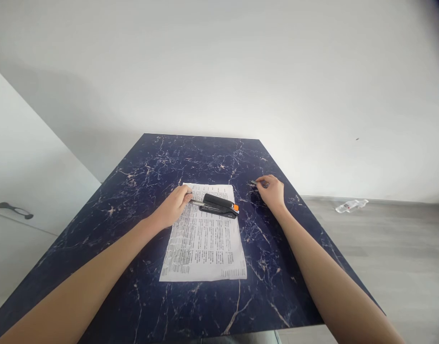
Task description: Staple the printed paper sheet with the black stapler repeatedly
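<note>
Stapler (219,204) lay on the printed sheet (212,267), on the worktop (191,162). Done: metal slide (197,202) stuck out its left end, left hand (174,205) closed on the tip. Right hand (271,193) pinched a small strip (253,182), well apart. Left: strip not in stapler, slide not pushed home.

A dark blue rectangular table (133,296) with a pale-veined marble pattern carries a white paper sheet (208,263) covered in dark print, lying lengthwise near to far around the middle. Right of the table, a crumpled clear plastic wrapper (352,206) lies on the pale grey floor (413,258).
</note>
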The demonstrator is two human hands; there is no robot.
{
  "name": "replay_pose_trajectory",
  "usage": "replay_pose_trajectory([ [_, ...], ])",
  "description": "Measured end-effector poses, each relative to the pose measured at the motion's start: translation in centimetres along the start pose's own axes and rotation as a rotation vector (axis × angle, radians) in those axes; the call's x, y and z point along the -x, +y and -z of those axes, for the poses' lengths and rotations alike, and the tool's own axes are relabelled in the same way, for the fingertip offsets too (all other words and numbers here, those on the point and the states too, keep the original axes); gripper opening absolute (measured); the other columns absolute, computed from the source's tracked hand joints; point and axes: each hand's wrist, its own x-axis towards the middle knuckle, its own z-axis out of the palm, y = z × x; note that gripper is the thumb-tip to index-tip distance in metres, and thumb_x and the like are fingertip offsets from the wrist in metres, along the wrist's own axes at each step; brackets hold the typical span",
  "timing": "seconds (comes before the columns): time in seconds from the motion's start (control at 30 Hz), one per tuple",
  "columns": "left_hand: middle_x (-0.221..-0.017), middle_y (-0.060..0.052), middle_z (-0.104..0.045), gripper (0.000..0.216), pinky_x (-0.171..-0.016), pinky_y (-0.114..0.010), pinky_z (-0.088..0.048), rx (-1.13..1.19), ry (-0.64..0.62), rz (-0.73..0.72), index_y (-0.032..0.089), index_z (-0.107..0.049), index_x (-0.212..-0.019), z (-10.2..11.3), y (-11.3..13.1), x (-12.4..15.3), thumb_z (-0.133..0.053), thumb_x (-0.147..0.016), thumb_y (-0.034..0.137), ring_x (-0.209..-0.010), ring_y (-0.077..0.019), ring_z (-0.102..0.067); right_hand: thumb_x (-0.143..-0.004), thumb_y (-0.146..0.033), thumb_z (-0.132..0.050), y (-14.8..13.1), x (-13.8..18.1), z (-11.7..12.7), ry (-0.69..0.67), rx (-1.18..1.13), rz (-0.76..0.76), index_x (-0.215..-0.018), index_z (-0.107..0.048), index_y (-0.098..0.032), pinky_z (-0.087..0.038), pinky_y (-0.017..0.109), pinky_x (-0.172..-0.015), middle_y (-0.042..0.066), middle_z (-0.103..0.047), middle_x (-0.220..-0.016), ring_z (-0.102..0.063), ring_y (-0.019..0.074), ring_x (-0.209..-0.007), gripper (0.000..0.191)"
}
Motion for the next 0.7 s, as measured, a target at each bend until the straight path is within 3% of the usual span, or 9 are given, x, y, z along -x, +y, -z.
replay_pose_trajectory([
  [0.17,-0.102,-0.008,-0.06,0.025,-0.094,-0.042,-0.047,-0.034,0.071,-0.117,0.02,-0.058,-0.107,0.41,0.25,-0.18,-0.036,-0.11,0.031,-0.098,-0.023,-0.057,-0.076,-0.027,-0.055,-0.14,0.01,0.13,-0.005,-0.003,-0.013,-0.078,-0.075,-0.021,-0.051,0.037,-0.078,0.005,-0.071,-0.081,-0.065,0.0225,-0.072,0.02],
  [0.27,-0.11,-0.008,-0.066,0.021,-0.1,-0.045,-0.047,-0.032,0.027,-0.194,0.022,-0.063,-0.115,0.5,0.04,-0.33,-0.045,-0.108,0.031,-0.106,-0.0238,-0.061,-0.076,-0.027,-0.055,-0.25,-0.02,0.2,-0.016,-0.008,-0.018,-0.078,-0.075,-0.021,-0.051,0.037,-0.077,0.006,-0.073,-0.083,-0.065,0.0223,-0.071,0.021],
  [0.47,-0.113,-0.009,-0.072,0.021,-0.094,-0.044,-0.053,-0.003,-0.072,-0.265,0.024,-0.071,-0.116,0.05,-0.57,-0.46,-0.054,-0.105,0.031,-0.107,-0.0251,-0.066,-0.075,-0.028,-0.055,-0.18,-0.04,0.22,-0.035,-0.019,-0.029,-0.078,-0.075,-0.021,-0.051,0.037,-0.076,0.006,-0.074,-0.084,-0.064,0.0216,-0.07,0.021],
  [0.7,-0.11,-0.009,-0.073,0.023,-0.094,-0.044,-0.055,0.017,-0.059,-0.254,0.023,-0.073,-0.115,-0.11,-0.68,-0.45,-0.055,-0.105,0.034,-0.105,-0.0243,-0.067,-0.075,-0.028,-0.056,-0.11,0.05,0.11,-0.039,-0.028,-0.03,-0.078,-0.075,-0.021,-0.051,0.037,-0.076,0.006,-0.074,-0.084,-0.064,0.0212,-0.069,0.021],
])
